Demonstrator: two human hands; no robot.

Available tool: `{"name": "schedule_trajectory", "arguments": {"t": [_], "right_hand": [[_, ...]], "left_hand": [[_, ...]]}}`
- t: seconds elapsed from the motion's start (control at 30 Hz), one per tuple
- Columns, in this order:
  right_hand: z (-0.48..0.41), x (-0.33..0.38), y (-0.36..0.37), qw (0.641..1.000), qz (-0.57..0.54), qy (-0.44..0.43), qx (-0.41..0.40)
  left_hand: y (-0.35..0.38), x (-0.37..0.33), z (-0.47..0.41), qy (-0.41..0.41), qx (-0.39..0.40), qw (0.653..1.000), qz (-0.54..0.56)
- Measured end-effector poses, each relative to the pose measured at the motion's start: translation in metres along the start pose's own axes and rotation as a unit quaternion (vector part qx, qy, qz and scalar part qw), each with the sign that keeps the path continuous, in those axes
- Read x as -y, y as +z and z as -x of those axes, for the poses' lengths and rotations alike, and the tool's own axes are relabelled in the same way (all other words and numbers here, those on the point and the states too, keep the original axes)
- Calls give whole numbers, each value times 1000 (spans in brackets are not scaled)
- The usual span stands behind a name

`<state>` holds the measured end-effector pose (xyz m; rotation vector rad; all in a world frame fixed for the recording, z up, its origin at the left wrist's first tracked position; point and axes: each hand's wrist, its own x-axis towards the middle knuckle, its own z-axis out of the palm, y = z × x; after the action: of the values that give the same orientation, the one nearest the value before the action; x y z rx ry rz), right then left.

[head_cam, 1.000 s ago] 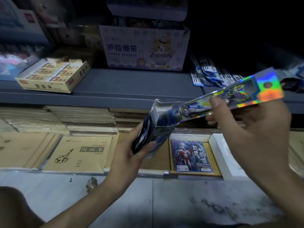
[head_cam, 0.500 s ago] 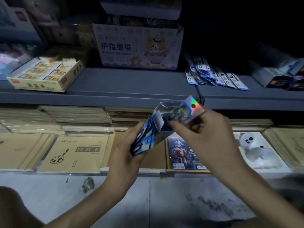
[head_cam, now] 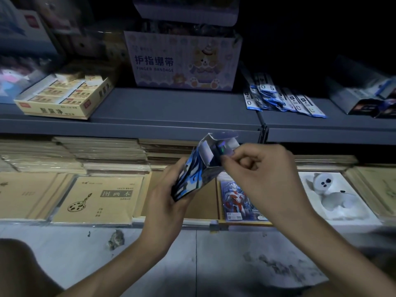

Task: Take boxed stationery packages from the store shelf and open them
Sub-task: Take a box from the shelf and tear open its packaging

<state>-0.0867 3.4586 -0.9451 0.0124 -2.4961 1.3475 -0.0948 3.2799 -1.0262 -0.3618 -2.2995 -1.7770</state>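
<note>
One box (head_cam: 192, 174), long and narrow with a blue and black print, is held in the air at the centre of the view, in front of the lower shelf. It is tilted, and its open mouth points to about 1 o'clock. The top flap (head_cam: 222, 136) stands up, and a white side tab shows inside the mouth. Only a small corner of a shiny insert (head_cam: 221, 150) shows there.

The left hand (head_cam: 165, 202) comes from 7 o'clock and its fingers (head_cam: 175, 174) are curled around the lower half of the box. The right hand (head_cam: 263, 174) is at 3 o'clock of the mouth. Its thumb and forefinger are pressed together on the corner of the insert, and its other fingers are curled in.

I think the main danger is at the mouth. If the insert moves at an angle, its edge can catch on the side tab and bend, or the thin flap can tear. The pinch covers very little of the card, so it can slip. The left grip is low, so a strong pull can draw the box out of it and down to the floor (head_cam: 192, 264) at 6 o'clock. The light is weak, which makes a jam hard to notice.

At 12 o'clock, on the grey shelf (head_cam: 171, 108), stands a finger bandage carton (head_cam: 182, 61), and at 10 o'clock a yellow tray (head_cam: 64, 97). A brown drawing book (head_cam: 100, 198) lies at 9 o'clock.
</note>
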Motion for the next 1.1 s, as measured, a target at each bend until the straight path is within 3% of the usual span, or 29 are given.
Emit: {"name": "schedule_trajectory", "arguments": {"t": [0.2, 0.57, 0.67, 0.77, 0.9, 1.0, 1.1], "right_hand": [[-2, 9, -3, 1000, -10, -11, -27], [5, 20, -2, 989, 46, 25, 135], [3, 15, -5, 989, 83, 10, 118], [2, 14, -10, 994, 101, -46, 21], [1, 11, -12, 985, 109, -130, -14], [2, 8, -8, 975, 136, -178, 7], [1, 6, -5, 972, 126, -194, 49]], "left_hand": [[0, 3, -1, -7, 2, 1000, -4], [-2, -1, 1, -3, 15, 1000, -1], [1, -4, -1, -60, 43, 993, 89], [4, -6, -1, -151, 50, 970, 181], [3, -3, 2, -300, 103, 890, 326], [2, -2, 2, -323, 170, 871, 330], [4, 1, 4, -308, 197, 883, 293]]}}
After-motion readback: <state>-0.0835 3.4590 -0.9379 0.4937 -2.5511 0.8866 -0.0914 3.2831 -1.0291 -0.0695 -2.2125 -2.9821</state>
